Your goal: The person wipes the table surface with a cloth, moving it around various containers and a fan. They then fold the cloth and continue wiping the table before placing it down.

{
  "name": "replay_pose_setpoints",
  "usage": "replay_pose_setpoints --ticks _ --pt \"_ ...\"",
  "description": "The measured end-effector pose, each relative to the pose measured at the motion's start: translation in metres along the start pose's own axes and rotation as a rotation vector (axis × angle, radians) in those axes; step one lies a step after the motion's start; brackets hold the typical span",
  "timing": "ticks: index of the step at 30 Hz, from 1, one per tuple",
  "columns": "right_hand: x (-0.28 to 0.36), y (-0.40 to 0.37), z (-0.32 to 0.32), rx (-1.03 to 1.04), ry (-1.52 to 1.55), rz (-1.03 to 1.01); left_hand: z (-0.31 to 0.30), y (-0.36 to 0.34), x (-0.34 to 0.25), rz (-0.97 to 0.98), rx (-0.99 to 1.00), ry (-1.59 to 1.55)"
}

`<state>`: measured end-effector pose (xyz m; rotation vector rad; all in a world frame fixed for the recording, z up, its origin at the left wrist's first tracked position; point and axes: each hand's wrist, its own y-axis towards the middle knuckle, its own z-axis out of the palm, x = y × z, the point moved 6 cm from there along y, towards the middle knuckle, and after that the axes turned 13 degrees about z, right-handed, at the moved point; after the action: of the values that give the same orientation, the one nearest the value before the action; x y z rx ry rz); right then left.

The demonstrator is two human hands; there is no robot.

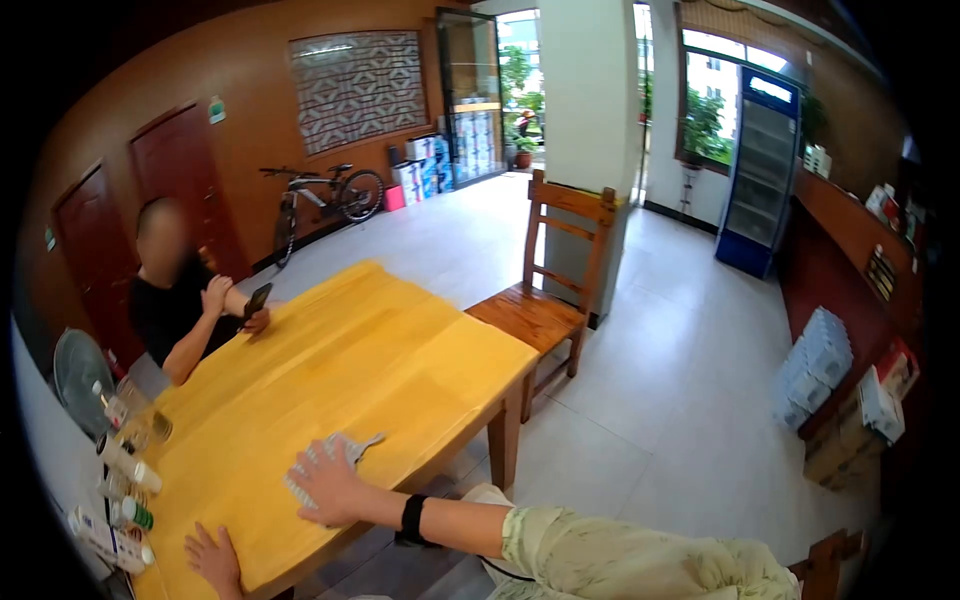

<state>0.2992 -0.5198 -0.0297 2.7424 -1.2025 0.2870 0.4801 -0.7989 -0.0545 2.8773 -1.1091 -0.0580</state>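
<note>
My right hand (328,484), with a black band on its wrist, presses a grey-white cloth (352,446) flat on the yellow tabletop (330,350) near the table's front edge. Part of the cloth sticks out past the fingers on the far side. Lower left, my left hand (212,556) lies on the tabletop with its fingers spread and nothing in it.
A person (175,290) sits at the table's far left side, holding a phone (257,301). Bottles and cups (130,465) line the left edge. A wooden chair (545,310) stands at the far right side, beside a pillar (588,100).
</note>
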Motion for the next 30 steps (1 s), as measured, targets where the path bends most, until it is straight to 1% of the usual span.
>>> replay_pose_setpoints --ticks 1,2,3,5,6,8,9,11,12,14,15,17,19,21,23,25,27,28,30 --pt "0.006 -0.003 0.003 0.007 0.011 -0.070 0.001 0.000 0.000 -0.023 -0.003 -0.008" --pt "0.011 -0.008 0.006 0.015 0.023 -0.147 0.004 0.003 0.000 -0.007 -0.009 -0.004" --pt "0.014 -0.016 0.005 0.006 0.027 -0.136 0.007 0.004 0.003 -0.009 0.009 0.027" --pt "0.027 -0.033 0.006 0.022 0.041 -0.293 0.006 0.005 0.002 -0.004 0.020 0.059" --pt "0.027 -0.034 0.013 0.013 0.041 -0.285 0.001 -0.001 -0.001 -0.014 0.028 0.051" --pt "0.034 -0.037 0.025 -0.050 0.139 -0.403 -0.001 -0.003 -0.003 -0.019 0.033 0.046" --pt "0.032 -0.035 0.033 -0.054 0.141 -0.399 0.002 -0.002 -0.001 -0.030 0.033 0.051" --pt "0.025 -0.036 0.033 -0.234 0.255 -0.466 0.001 -0.002 -0.004 -0.035 0.033 0.055" --pt "0.018 -0.041 0.023 -0.237 0.258 -0.460 -0.002 -0.005 -0.005 -0.022 0.042 0.046" --pt "-0.009 -0.051 0.009 -0.131 0.234 -0.404 -0.001 -0.006 -0.003 -0.011 0.054 0.041" --pt "-0.024 -0.058 0.001 -0.128 0.232 -0.410 0.003 -0.003 0.001 -0.009 0.042 0.029" --pt "-0.072 -0.066 -0.015 -0.322 0.191 -0.299 0.007 -0.004 0.003 -0.017 0.030 0.006" --pt "-0.124 -0.074 -0.023 -0.599 0.211 -0.315 0.002 -0.006 -0.002 -0.026 0.037 0.015" --pt "-0.172 -0.079 -0.036 -0.624 0.070 -0.171 0.002 -0.005 -0.001 -0.014 0.039 0.010" --pt "-0.222 -0.078 -0.046 -0.618 -0.086 -0.065 0.003 -0.005 0.001 -0.003 0.042 0.011" --pt "-0.273 -0.072 -0.055 -0.565 -0.188 0.056 0.002 -0.005 0.002 0.002 0.036 -0.009" --pt "-0.322 -0.056 -0.063 -0.379 -0.113 0.318 0.001 -0.004 0.002 -0.003 0.035 -0.008" --pt "-0.333 -0.049 -0.067 -0.381 -0.116 0.313 0.000 -0.005 0.001 -0.007 0.034 -0.008" --pt "-0.359 -0.035 -0.068 -0.213 -0.138 0.517 -0.003 -0.009 -0.002 -0.012 0.030 -0.021"
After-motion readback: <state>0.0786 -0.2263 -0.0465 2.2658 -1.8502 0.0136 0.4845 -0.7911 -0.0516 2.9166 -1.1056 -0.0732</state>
